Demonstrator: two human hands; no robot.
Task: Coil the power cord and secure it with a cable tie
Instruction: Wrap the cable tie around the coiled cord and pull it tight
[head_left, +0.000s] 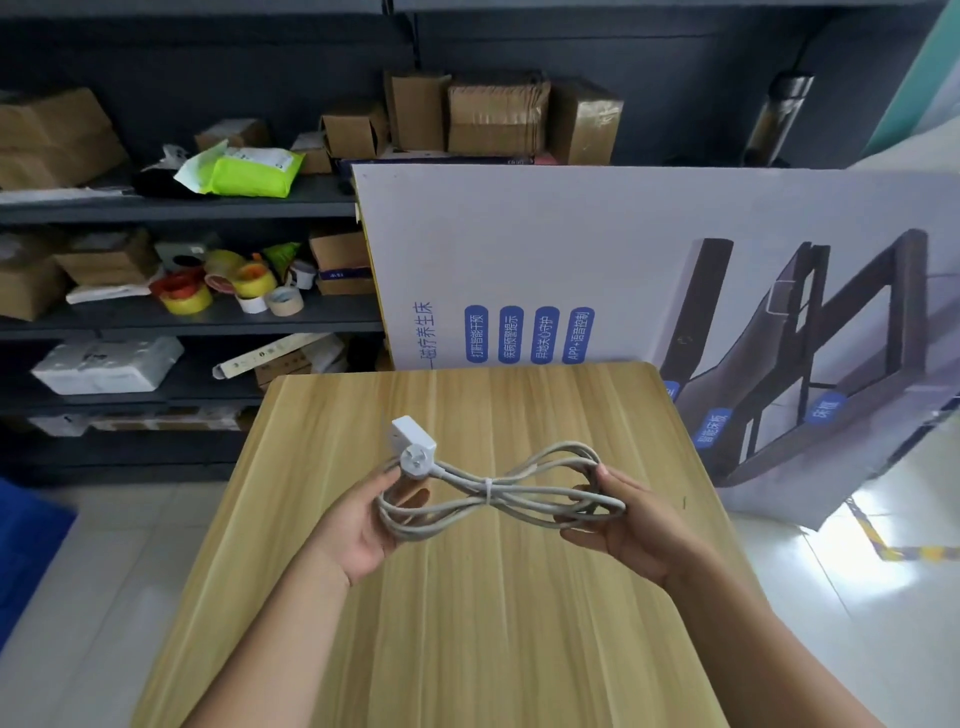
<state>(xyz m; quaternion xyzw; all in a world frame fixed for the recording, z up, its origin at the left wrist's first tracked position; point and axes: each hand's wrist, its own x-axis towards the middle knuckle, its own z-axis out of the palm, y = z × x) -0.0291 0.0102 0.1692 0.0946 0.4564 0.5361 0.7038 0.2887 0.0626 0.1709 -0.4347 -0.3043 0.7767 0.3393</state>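
Observation:
A white power cord is coiled into a figure-eight bundle and held above the wooden table. A thin white cable tie cinches the loops at the middle. My left hand grips the left loop, where the round white plug and a white block-shaped end stick up. My right hand holds the right loop, fingers curled around the strands.
A large white printed carton leans behind the table's far edge. Dark shelves at the left hold cardboard boxes, tape rolls and packets. Pale tiled floor lies on both sides, with a blue object at the far left.

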